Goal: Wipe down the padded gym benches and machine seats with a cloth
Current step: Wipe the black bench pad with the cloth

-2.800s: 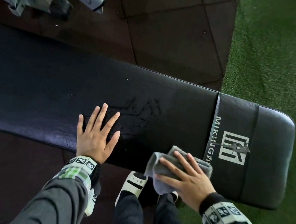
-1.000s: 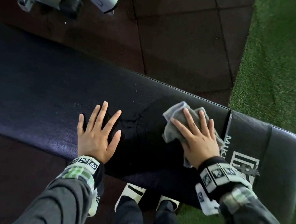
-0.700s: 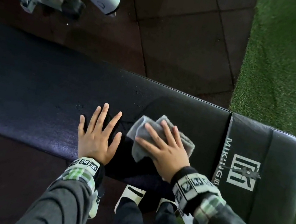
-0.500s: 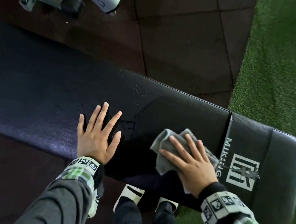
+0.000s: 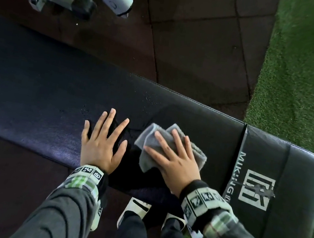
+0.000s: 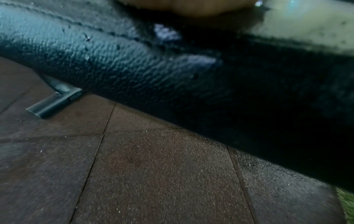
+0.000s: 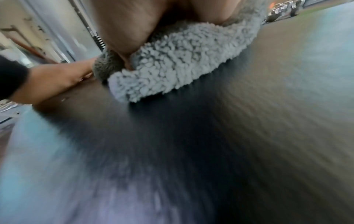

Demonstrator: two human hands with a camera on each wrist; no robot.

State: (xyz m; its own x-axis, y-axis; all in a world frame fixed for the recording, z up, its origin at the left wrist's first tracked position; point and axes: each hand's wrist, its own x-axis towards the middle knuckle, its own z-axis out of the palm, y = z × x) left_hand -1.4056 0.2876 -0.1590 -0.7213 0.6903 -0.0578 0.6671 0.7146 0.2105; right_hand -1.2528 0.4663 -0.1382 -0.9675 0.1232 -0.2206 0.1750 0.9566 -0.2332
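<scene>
Right hand (image 5: 174, 162) flat, fingers straight and slightly spread, pressing folded grey microfibre cloth (image 5: 149, 140) onto black padded bench (image 5: 221, 132). Left hand (image 5: 102, 145) just beside cloth, fingers spread, palm flat on bench, holding nothing.

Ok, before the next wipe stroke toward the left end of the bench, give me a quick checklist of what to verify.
1. Grey cloth flat under right hand, fingers straight: ok.
2. Cloth lying on bench pad: ok.
3. Left hand braced flat on pad: ok.
4. Stroke path leftward clear: not ok, left hand sits right beside the cloth.
5. Droplets near the far edge not yet wiped: not ok.
6. Logo end wiped: cannot tell.
</scene>
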